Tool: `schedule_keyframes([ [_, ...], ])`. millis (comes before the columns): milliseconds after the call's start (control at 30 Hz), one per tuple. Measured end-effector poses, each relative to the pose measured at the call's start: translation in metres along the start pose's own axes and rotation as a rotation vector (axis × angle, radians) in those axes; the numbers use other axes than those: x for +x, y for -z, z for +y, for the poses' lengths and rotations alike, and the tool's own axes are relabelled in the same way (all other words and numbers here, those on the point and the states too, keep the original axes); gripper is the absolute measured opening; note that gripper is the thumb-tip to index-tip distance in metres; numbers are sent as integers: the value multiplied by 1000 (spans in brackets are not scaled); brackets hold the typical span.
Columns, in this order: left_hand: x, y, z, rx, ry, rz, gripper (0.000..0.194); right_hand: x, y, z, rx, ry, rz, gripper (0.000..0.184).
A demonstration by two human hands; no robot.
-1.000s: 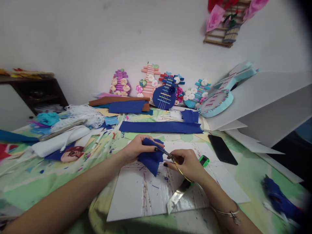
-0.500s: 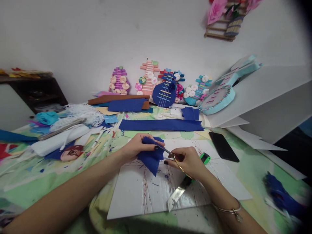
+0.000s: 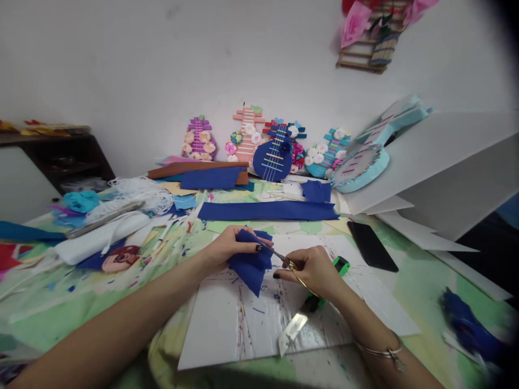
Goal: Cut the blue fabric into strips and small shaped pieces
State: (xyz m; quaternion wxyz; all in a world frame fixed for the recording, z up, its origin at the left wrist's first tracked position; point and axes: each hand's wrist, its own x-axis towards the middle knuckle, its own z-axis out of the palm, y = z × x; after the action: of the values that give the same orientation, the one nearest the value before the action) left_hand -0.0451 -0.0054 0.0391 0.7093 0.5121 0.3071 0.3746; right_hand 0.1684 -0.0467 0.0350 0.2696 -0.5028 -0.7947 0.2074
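Observation:
My left hand [image 3: 229,248] pinches a folded piece of dark blue paper or cloth [image 3: 249,273], whose pointed lower end hangs over a white board [image 3: 214,329]. In my right hand [image 3: 310,267] is a pair of scissors [image 3: 299,276] with gold-coloured handles. The blades reach left to the upper part of the blue piece, beside my left thumb. Whether the blades are apart cannot be made out. Under my right hand a green-and-black utility knife [image 3: 300,321] lies on the board with its wide blade out.
Behind the board lies a long blue strip [image 3: 267,210]. A black phone [image 3: 373,246] is to the right, a blue glue gun [image 3: 472,324] at far right. Decorated lute-shaped crafts, including a blue one [image 3: 272,159], lean on the wall. White cord [image 3: 140,194] heaps at left.
The view has shifted slightly, so the table things sit a little lower. Both hands keep nearly the same pose, with the scissors still at the blue piece.

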Motion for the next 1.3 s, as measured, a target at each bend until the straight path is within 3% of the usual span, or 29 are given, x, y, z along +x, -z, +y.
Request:
schedule_keyframes([
  [300,0,2,-1,-19,2,-17,21,0,0,1,-7,-67,15,41],
  [400,0,3,-1,36,15,33,22,0,-1,2,51,-81,37,39],
  [567,2,2,-4,160,70,137,20,2,2,-3,306,-153,41,36],
  [767,2,-4,-9,291,84,38,25,2,-10,-9,571,-185,-8,29],
  [1000,4,-3,-15,295,45,-2,27,2,-18,-7,557,-161,14,11],
  [1167,5,0,-16,163,58,3,23,-1,-8,-10,491,-154,-5,16],
  [1300,3,1,-12,99,58,13,20,-4,-4,-9,272,-87,-43,22],
])
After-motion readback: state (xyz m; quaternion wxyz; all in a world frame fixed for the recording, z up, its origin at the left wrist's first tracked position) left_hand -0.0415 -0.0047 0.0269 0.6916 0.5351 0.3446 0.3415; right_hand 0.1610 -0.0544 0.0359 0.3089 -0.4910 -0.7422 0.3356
